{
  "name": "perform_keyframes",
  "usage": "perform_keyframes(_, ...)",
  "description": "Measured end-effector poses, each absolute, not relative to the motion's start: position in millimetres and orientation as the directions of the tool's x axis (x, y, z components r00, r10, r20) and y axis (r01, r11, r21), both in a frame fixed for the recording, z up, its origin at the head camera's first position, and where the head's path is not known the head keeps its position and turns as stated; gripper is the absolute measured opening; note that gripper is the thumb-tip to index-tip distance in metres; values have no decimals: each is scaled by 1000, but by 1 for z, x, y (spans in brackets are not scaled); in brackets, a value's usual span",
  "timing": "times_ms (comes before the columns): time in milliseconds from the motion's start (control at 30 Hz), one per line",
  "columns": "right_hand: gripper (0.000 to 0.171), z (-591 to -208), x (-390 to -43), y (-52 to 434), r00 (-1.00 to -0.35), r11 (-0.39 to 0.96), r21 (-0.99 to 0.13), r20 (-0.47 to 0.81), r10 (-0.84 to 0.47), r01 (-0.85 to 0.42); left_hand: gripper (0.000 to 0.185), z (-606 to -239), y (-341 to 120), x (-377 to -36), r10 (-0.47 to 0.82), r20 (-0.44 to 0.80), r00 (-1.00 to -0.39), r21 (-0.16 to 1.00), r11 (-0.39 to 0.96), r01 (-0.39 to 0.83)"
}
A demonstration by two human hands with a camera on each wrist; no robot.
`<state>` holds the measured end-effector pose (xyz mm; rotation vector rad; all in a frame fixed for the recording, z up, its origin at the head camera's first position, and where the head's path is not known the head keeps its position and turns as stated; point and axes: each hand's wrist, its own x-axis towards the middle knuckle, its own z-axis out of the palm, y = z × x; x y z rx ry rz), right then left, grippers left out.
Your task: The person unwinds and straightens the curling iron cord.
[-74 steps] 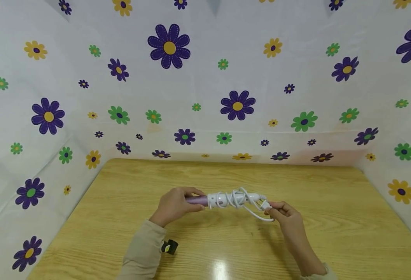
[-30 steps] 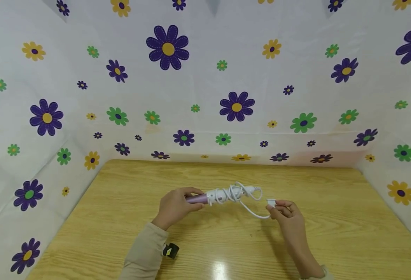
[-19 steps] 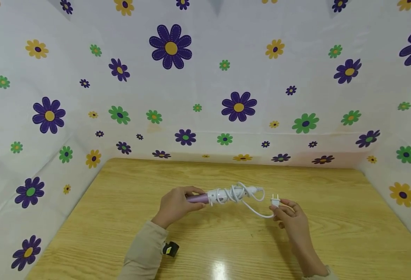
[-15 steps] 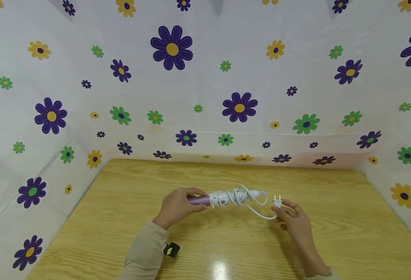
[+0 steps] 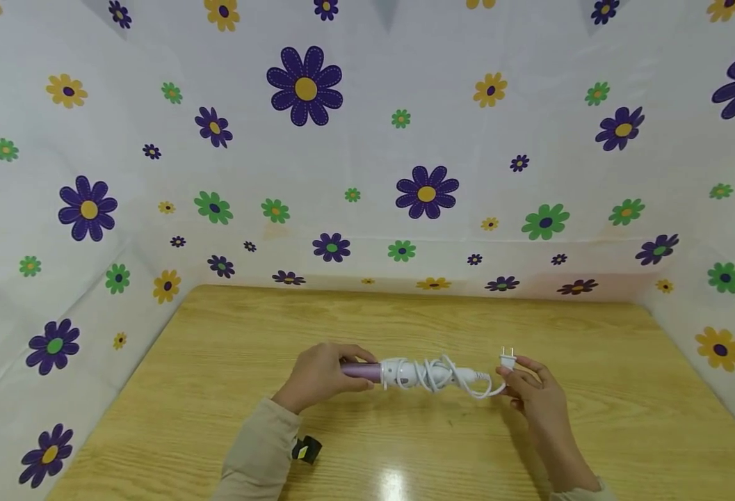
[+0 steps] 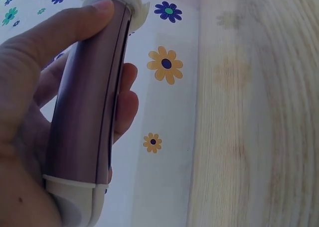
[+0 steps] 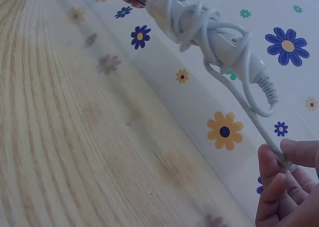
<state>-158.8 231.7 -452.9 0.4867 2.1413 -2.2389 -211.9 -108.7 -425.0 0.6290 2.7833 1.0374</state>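
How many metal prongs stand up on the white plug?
2: both metal prongs stand side by side atop the small white plug, which the right hand pinches, right of the purple-and-white curling iron.

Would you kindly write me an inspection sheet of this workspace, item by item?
Surface: wooden table, glossy, with a light glare near the front edge.
Job's things: curling iron, purple barrel, white handle, held above the table.
Clutter: nothing seen.
Grippers: left hand grips the purple barrel; right hand pinches the plug.
Cables: white cord coiled round the handle, its free end running to the plug.
Surroundings: white flower-print sheet behind and on both sides.
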Motion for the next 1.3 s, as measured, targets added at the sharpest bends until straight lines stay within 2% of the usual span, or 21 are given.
perform_keyframes(333,32,-452,-158,242,-958,-159,-974,-195,212,163,30,-424,-111,-211,504,34,-863,568,701,432)
perform_keyframes(467,33,-449,-156,248,-956,-233,-962,-192,221,139,30,-427,-112,-212,507,8,-862,506,741,441)
perform_keyframes(633,33,-444,-155,263,-957,-330,-941,-166,236,82,30,-431,-117,-214,472,36,-881,442,783,438)
perform_keyframes(900,33,-443,-155,286,-952,-360,-926,-201,230,108,31,-433,-127,-221,395,43,-918,560,751,350)
perform_keyframes(1200,31,-455,-155,297,-948,-296,-940,-236,215,167,32,-431,-134,-225,341,30,-940,646,711,278)
perform_keyframes(1300,27,-461,-157,301,-939,-230,-951,-258,226,206,32,-429,-135,-225,335,16,-942,670,696,259)
